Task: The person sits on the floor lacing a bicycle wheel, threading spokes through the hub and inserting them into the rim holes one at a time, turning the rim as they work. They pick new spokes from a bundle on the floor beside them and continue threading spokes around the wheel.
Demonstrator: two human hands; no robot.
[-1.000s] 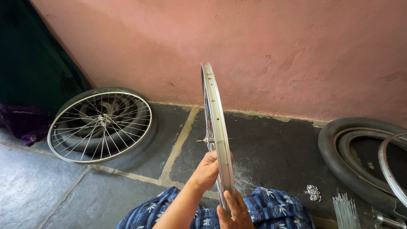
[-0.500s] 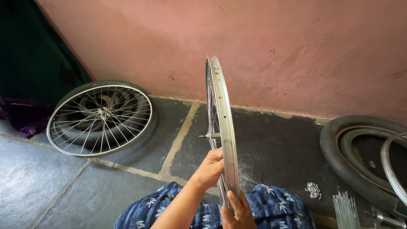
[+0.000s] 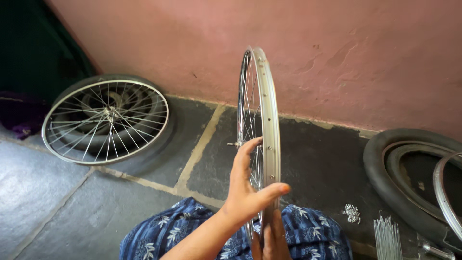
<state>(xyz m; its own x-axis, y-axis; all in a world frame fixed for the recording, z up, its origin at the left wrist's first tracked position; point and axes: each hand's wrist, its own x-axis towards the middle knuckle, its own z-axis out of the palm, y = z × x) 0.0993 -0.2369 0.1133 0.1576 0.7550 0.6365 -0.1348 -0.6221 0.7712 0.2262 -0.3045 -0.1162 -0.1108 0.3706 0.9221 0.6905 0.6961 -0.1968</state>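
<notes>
The bare spoked wheel rim (image 3: 262, 144) stands upright and edge-on to the camera at the centre of the view, its long axis running from 12 o'clock down to 6 o'clock, the top of the hoop tipped slightly toward 11 o'clock. Its flat faces look toward 9 and 3 o'clock, and the axle stub pokes out toward 9 o'clock at mid-height. The lower arc rests on the person's lap, on blue patterned cloth (image 3: 308, 231).

The left hand (image 3: 250, 192) lies against the rim's left face with its fingers (image 3: 248, 149) spread and reaching up along the spokes, the thumb crossing over the rim's outer edge toward 3 o'clock. The right hand (image 3: 272, 238) sits just below at 6 o'clock, its fingers pressed together around the bottom of the rim.

At 9 o'clock a second spoked wheel (image 3: 106, 120) lies flat on a black tyre on the stone floor (image 3: 48, 192), well apart from the held rim. At 3 to 4 o'clock another tyre (image 3: 385, 173) holds a further rim, with a bundle of loose spokes (image 3: 387, 238) and a small pile of nipples (image 3: 352, 213) near it. The pink wall (image 3: 337, 58) runs behind, near the rim's top. Bare floor lies open on both sides of the held rim.
</notes>
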